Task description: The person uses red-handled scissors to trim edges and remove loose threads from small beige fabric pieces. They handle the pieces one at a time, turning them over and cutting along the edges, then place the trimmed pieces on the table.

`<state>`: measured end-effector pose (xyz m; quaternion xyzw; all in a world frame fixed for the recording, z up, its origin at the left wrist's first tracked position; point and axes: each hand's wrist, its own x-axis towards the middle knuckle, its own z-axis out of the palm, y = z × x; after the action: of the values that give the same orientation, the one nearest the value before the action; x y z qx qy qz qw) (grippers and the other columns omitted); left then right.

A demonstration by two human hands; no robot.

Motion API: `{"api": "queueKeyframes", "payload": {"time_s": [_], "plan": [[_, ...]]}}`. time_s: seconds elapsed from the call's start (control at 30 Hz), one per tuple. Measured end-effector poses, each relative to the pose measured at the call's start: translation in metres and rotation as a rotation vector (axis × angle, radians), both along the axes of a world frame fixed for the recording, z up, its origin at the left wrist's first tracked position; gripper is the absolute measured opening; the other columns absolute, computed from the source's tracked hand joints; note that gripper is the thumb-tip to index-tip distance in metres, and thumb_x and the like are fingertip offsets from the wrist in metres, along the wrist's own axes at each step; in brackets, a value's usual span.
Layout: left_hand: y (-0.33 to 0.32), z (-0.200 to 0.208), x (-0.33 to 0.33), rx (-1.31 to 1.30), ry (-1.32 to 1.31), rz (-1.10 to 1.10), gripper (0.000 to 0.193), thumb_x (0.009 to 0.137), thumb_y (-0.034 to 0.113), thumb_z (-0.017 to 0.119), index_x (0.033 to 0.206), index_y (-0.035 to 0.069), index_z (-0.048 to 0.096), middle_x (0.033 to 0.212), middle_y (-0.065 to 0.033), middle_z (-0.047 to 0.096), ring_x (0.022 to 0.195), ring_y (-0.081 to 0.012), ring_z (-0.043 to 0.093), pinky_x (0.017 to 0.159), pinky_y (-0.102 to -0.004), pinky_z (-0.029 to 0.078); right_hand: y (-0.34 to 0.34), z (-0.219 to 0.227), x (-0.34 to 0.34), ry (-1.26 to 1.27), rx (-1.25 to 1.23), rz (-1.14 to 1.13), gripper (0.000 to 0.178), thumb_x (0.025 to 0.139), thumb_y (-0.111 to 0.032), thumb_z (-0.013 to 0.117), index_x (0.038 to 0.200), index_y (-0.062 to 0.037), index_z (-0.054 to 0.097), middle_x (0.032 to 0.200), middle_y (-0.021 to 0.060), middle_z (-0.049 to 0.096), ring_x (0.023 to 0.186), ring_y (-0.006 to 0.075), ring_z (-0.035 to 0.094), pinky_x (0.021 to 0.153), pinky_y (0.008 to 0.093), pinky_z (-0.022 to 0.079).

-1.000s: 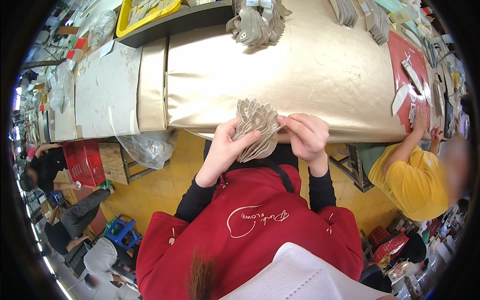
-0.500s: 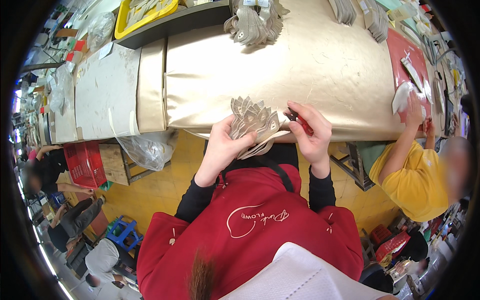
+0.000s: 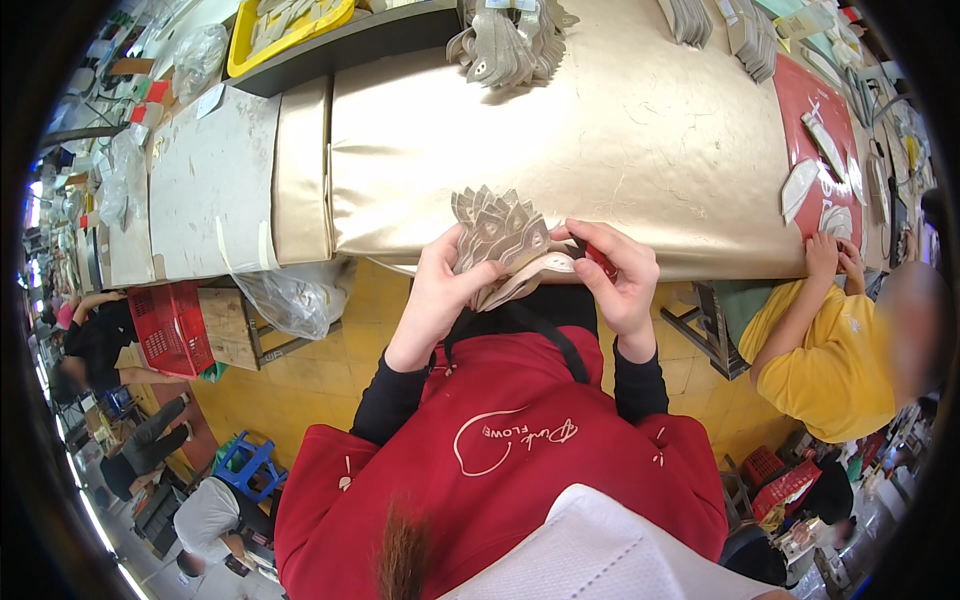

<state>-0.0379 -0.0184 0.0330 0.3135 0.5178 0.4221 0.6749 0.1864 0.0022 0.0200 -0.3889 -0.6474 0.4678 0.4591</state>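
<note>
Right hand (image 3: pixel 622 278) has moved inward, curled beside fanned pieces (image 3: pixel 497 232).

A red top (image 3: pixel 490 485) with pale print (image 3: pixel 553 433), long black sleeves (image 3: pixel 390 402) and a white mask (image 3: pixel 600 550) are worn.

1. The tabletop (image 3: pixel 640 150) wears a shiny gold covering, creased near its left side and bright with glare.
2. Near the middle of its far side lies a bundle of grey-beige cut pieces (image 3: pixel 503 55).
3. Farther right are two stacks of grey strips (image 3: pixel 752 45), near each other.
4. Toward the right lies a red sheet (image 3: pixel 793 125), bearing white pieces (image 3: pixel 798 188).
5. On the left, a pale grey board (image 3: pixel 212 185) lies flat.
</note>
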Motion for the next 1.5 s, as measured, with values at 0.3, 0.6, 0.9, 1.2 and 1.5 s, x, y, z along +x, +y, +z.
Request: {"api": "queueKeyframes", "payload": {"time_s": [0.3, 0.6, 0.9, 1.2, 1.5], "plan": [[0.001, 0.002, -0.002, -0.048, -0.169, 0.020, 0.040, 0.088, 0.001, 0.059, 0.128, -0.005, 0.055, 0.117, -0.0113, 0.067, 0.104, -0.0133, 0.065, 0.091, -0.0278, 0.051, -0.008, 0.000, -0.005, 0.224, -0.053, 0.008, 0.035, 0.091, -0.007, 0.065, 0.125, 0.0032, 0.066, 0.104, 0.0156, 0.074, 0.069, 0.0100, 0.062, 0.065, 0.0224, 0.051], [0.001, 0.005, -0.003, -0.057, -0.199, 0.019, 0.041, 0.089, -0.001, 0.058, 0.129, -0.006, 0.053, 0.117, -0.0118, 0.067, 0.102, -0.0146, 0.067, 0.091, -0.0294, 0.053, -0.005, 0.011, -0.014, 0.313, -0.302, 0.067, 0.039, 0.094, -0.007, 0.063, 0.131, 0.0039, 0.062, 0.096, 0.0154, 0.072, 0.078, 0.0108, 0.062, 0.055, 0.0209, 0.038], [-0.001, 0.000, -0.003, -0.043, -0.158, -0.002, 0.039, 0.086, -0.002, 0.060, 0.125, -0.006, 0.057, 0.111, -0.0120, 0.070, 0.098, -0.0152, 0.069, 0.088, -0.0293, 0.055, 0.011, 0.012, -0.023, -0.252, 0.210, -0.028, 0.038, 0.079, 0.009, 0.068, 0.115, 0.0013, 0.072, 0.089, 0.0152, 0.072, 0.067, 0.0193, 0.066, 0.059, 0.0272, 0.051], [-0.001, -0.001, -0.004, -0.023, -0.148, -0.005, 0.040, 0.086, -0.002, 0.062, 0.125, -0.005, 0.058, 0.113, -0.0104, 0.069, 0.099, -0.0134, 0.067, 0.089, -0.0285, 0.054, 0.007, 0.002, -0.030, -0.253, 0.284, -0.170, 0.041, 0.074, 0.001, 0.074, 0.113, -0.0081, 0.075, 0.085, 0.0093, 0.071, 0.061, 0.0215, 0.066, 0.055, 0.0309, 0.051], [-0.001, 0.002, -0.002, 0.024, -0.100, -0.012, 0.042, 0.086, -0.002, 0.063, 0.127, -0.005, 0.058, 0.114, -0.0088, 0.068, 0.102, -0.0120, 0.065, 0.092, -0.0277, 0.053, 0.007, -0.010, -0.032, -0.379, 0.443, -0.210, 0.046, 0.072, 0.000, 0.072, 0.116, -0.0135, 0.076, 0.082, 0.0066, 0.067, 0.059, 0.0219, 0.062, 0.054, 0.0322, 0.050]]}}
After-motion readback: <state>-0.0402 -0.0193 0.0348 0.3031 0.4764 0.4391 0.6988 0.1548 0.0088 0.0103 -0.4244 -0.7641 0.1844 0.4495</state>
